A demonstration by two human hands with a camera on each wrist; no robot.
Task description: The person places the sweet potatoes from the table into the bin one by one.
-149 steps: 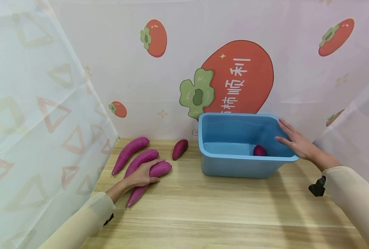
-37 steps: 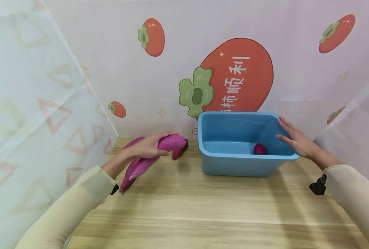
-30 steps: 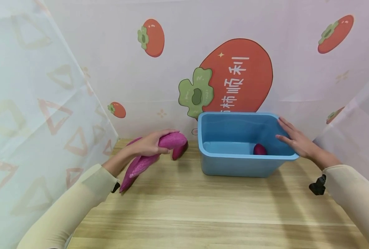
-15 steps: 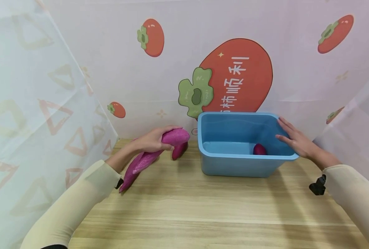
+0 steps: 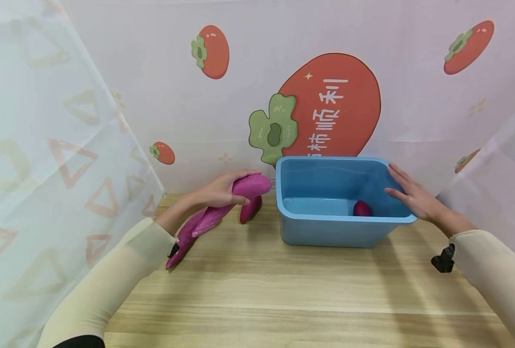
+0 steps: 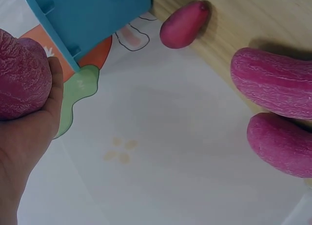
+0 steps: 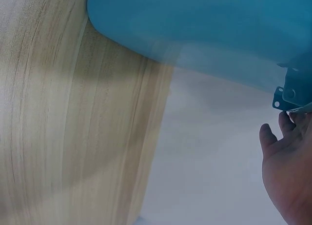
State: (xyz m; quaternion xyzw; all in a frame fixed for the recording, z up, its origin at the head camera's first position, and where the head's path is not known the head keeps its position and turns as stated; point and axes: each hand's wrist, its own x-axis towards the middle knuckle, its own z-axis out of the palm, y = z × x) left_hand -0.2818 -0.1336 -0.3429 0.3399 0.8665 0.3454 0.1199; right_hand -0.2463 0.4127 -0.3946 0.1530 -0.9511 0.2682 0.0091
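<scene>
My left hand [image 5: 220, 191] holds a long purple sweet potato [image 5: 250, 186] above the table, thumb on the near side and fingers on the far side. Its tapered end hangs down to the left. Behind it lies a small dark purple sweet potato [image 5: 250, 210]. Two more long sweet potatoes [image 6: 273, 83] lie side by side in the left wrist view; my forearm hides most of them in the head view. My right hand [image 5: 416, 195] holds the right rim of a blue plastic bin [image 5: 349, 232], thumb over the inside and other fingers outside.
Inside the bin, toward its right end, rests another dark purple sweet potato [image 5: 362, 209]. The wooden table [image 5: 309, 295] is backed by a printed cloth [image 5: 222, 116], with cloth panels at left and right. The bin stands close to the back cloth.
My left hand has lifted the nearest long sweet potato from the table and carried it up and rightward, nearer the bin. The right hand and bin have stayed in place.
</scene>
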